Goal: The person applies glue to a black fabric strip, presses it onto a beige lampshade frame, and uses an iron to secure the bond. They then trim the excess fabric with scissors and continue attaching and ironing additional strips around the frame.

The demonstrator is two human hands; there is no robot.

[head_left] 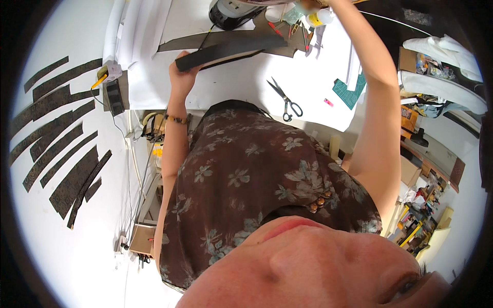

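Observation:
My left hand (183,71) is closed on one end of a long dark grey strip (231,51), perhaps fabric or leather. The strip slants over the white worktable (231,84), its far end reaching up and to the right. Under it lies a larger dark grey-brown sheet (185,41) of similar material. My right arm (367,41) stretches up to the top edge of the picture. The hand there is blurred and partly cut off, near a bottle with a yellow label (319,18) and a clear glass jar (294,14). Its fingers cannot be made out.
Black-handled scissors (285,100) lie partly opened on the table. A green cutting mat (350,91) and a small pink item (328,102) are to their right. At the back stands a black and white appliance (230,14). Several dark patterned strips (61,102) hang at left; cluttered shelves (421,205) stand at right.

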